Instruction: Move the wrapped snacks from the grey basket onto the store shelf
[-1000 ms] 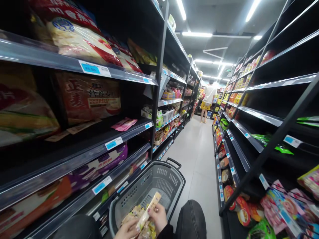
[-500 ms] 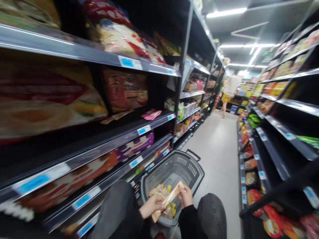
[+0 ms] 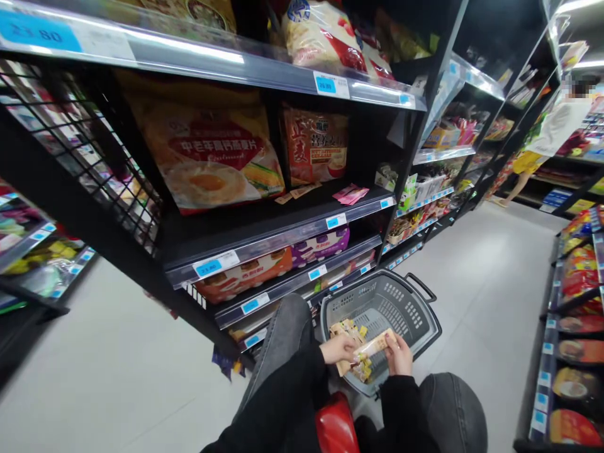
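1. You have white light from the ceiling tube [image 3: 578, 5], upper right.
2. You get glare streaking the top shelf edge [image 3: 202, 52] and a pale sheen on the floor [image 3: 476, 242].
3. Your black shelves [image 3: 226, 224] sink into shadow, dimming the oatmeal bag [image 3: 217, 157].
4. Your wide lens tilts the shelves near the borders.
5. You see the distant person [image 3: 564, 126] softly, head pixelated; the packet's [image 3: 376, 344] print is unreadable.

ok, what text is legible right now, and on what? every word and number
"23.80": top-left price tag
"中老年高钙燕麦片" and, in script, "Oatmeal": big bag
"正麦", "营养麦片": smaller bag; its other print is too small
Other price tags: digits too small or blurred to trust
Orange box and purple box: lettering too blurred
Held packet: print too small to read
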The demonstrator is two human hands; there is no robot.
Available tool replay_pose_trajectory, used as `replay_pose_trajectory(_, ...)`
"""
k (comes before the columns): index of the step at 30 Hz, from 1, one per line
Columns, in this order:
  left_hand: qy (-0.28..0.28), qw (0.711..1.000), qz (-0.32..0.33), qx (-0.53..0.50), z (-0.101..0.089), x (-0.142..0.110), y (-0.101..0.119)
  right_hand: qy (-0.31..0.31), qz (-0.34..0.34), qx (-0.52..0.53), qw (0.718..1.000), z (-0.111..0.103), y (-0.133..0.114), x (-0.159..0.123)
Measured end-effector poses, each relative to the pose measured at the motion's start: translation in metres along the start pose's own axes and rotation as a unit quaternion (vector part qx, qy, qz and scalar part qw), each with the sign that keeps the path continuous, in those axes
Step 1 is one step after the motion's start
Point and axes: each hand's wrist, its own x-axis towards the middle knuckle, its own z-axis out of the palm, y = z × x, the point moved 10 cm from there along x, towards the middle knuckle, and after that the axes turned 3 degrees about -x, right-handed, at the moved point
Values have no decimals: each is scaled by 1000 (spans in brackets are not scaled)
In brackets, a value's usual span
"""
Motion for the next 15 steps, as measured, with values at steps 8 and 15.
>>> replay_pose_trajectory(8, 30, 997, -27, 63, -9, -3, 5, 2, 16, 8, 1000, 0, 5, 4)
replay_pose_trajectory(15, 37, 990, -72, -112, 2, -12, 13, 12, -7, 21, 1000, -2, -16, 1)
